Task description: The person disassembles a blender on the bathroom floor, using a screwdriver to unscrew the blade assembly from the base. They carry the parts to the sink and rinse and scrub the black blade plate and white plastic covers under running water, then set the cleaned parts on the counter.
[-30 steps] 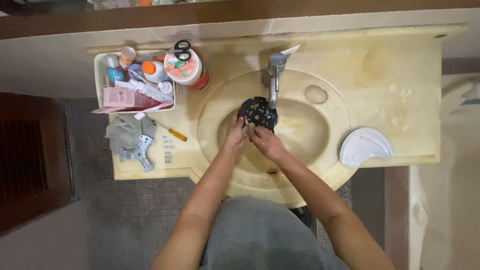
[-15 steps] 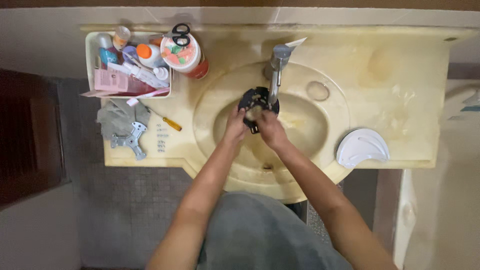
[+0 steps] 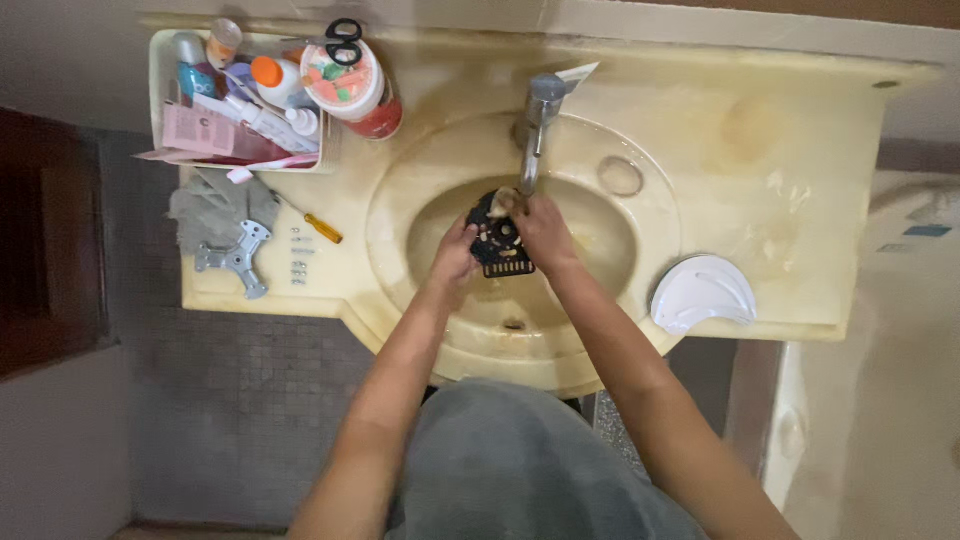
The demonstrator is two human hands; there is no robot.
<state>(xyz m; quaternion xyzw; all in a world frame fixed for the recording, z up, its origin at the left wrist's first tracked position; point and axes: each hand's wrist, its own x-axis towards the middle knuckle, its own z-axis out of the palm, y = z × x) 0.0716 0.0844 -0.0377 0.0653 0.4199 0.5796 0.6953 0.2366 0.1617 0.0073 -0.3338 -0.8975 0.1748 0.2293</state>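
Observation:
Over the cream basin [image 3: 600, 300] both my hands hold a black round plastic part with a grille [image 3: 497, 245] under the metal tap [image 3: 536, 125]. My left hand [image 3: 455, 252] grips its left edge. My right hand [image 3: 540, 232] covers its top right side and presses on it. Whether water runs from the tap is not clear.
A white tub [image 3: 165, 100] of bottles and tubes and a round container with scissors [image 3: 350, 75] stand at the back left. A grey cloth [image 3: 215, 205], a metal bracket [image 3: 238, 258], small screws [image 3: 298, 260] and a yellow screwdriver [image 3: 322, 228] lie on the left counter. A white dish [image 3: 700, 292] rests at the right.
My hands have lifted the black part from low in the basin up to just below the tap. The view has shifted a little.

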